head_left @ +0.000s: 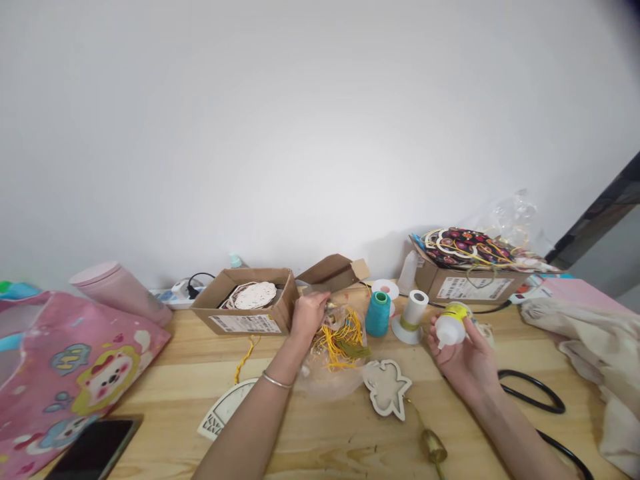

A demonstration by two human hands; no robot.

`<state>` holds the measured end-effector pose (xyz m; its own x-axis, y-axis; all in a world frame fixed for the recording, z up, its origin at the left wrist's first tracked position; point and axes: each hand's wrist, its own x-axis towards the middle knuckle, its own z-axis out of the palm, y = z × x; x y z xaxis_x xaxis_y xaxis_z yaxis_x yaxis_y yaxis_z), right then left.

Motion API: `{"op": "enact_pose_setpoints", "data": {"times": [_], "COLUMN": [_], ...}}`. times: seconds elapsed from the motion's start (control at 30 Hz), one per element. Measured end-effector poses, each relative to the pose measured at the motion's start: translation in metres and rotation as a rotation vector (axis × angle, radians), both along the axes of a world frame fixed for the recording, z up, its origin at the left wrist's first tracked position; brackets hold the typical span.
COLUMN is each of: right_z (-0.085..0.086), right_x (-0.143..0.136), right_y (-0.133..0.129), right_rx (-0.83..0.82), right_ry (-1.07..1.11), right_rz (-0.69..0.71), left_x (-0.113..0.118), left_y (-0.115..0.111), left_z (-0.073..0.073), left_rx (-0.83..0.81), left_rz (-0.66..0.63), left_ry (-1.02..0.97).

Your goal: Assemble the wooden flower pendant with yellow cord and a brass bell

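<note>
My right hand (467, 363) is wrapped round a white squeeze bottle (450, 331) with a yellow label, its nozzle tilted down to the left. With the fingers pressed together, my left hand (310, 315) is at the back of a clear plastic bag (330, 383) of yellow and olive tassels (343, 343); whatever it pinches is too small to make out. Between my hands lies a pale wooden flower-shaped frame (387, 389) with a cord and a brass bell (433, 445). A fan-shaped wooden piece (227, 408) with a yellow cord is partly behind my left forearm.
Behind my hands stand a teal thread cone (379, 315), a white spool (413, 317) and a cardboard box (245, 323) of white cut-outs. A fuller box (470, 287) is at the back right. Left are a pink bag (95, 373) and a phone (95, 450); right, a black cable (540, 393) and beige cloth (595, 367).
</note>
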<state>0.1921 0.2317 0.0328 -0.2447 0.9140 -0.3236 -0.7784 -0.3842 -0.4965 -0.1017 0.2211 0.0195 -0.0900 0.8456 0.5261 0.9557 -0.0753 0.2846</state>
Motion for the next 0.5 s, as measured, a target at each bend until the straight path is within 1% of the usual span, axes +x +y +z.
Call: {"op": "enact_pose_setpoints", "data": {"times": [0.17, 0.37, 0.5], "right_z": [-0.0007, -0.0007, 0.0011], "right_x": [0.0, 0.0001, 0.0001], "right_y": [0.0004, 0.0008, -0.0001], "right_rx": [0.01, 0.017, 0.022], "right_ry": [0.004, 0.001, -0.002], "right_rz": [-0.001, -0.007, 0.004], "left_x": [-0.0004, -0.0009, -0.0021], "left_y": [0.0018, -0.0018, -0.0041], "left_z": [-0.0024, -0.0071, -0.0055], "left_rx": [0.037, 0.069, 0.078], "left_rz": [-0.028, -0.078, -0.097], "left_ry": [0.0, 0.039, 0.059]}}
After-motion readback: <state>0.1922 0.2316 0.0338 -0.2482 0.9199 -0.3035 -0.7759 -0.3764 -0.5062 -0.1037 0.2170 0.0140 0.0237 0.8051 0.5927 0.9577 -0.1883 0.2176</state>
